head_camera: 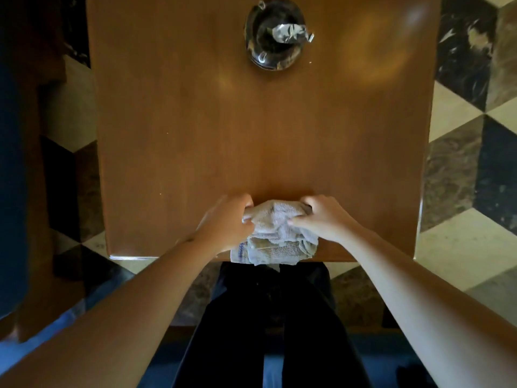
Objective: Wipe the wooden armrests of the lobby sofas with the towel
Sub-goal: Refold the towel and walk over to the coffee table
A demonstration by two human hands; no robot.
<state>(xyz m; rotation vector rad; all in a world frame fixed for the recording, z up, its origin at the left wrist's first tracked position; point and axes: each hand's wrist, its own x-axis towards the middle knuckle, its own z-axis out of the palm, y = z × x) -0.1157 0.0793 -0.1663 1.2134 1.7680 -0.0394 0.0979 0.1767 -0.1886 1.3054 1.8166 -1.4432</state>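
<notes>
A crumpled grey-white towel (275,236) lies at the near edge of a brown wooden table (251,141), its lower part hanging slightly over the edge. My left hand (226,222) grips the towel's left side with curled fingers. My right hand (321,219) grips its right side, thumb pressed into the cloth. Both hands hold the towel bunched between them on the tabletop. No sofa armrest can be made out clearly in this view.
A dark glass ashtray (275,33) with a scrap of crumpled foil (291,33) stands at the table's far middle. Checkered marble floor (470,163) surrounds the table. Dark blue upholstery with a wooden frame (30,175) runs along the left. My dark-trousered legs (268,331) are below the table edge.
</notes>
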